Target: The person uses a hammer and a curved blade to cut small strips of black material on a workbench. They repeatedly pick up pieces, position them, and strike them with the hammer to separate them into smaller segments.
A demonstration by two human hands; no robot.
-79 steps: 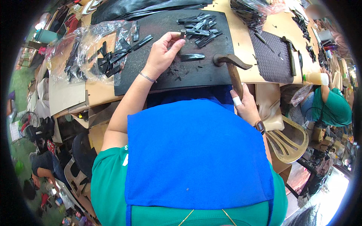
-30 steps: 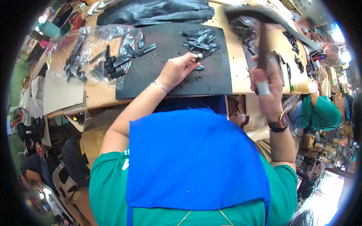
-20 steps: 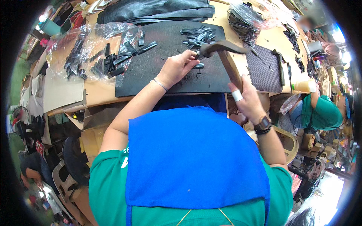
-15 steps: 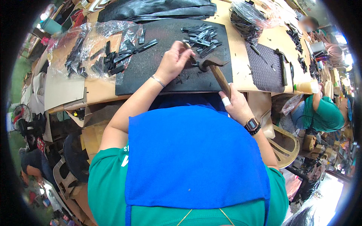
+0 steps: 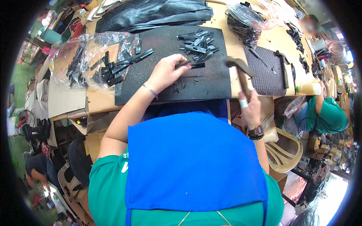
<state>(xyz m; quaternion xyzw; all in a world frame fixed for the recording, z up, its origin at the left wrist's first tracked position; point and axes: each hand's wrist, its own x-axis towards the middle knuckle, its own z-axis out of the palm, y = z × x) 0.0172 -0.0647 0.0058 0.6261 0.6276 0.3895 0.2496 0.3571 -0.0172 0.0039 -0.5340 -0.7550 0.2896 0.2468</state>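
Note:
My left hand [image 5: 164,72] presses down on a small black strip [image 5: 191,65] that lies on a black mat [image 5: 181,75]. My right hand [image 5: 250,109] grips the wooden handle of a hammer [image 5: 238,69], whose dark head is lifted a little to the right of the strip, over the mat's right edge. A loose pile of black strips [image 5: 198,43] lies at the far end of the mat, beyond my left hand.
A clear plastic bag with more black strips [image 5: 100,64] lies left of the mat. Folded black sheets [image 5: 151,13] are stacked at the back. A woven dark panel [image 5: 266,69] and a bottle [image 5: 310,88] sit to the right, where another person in green [image 5: 326,113] sits.
The hammer swung high, came down onto the strip by my left hand, and has now lifted off to the right. My left hand has stayed on the strip.

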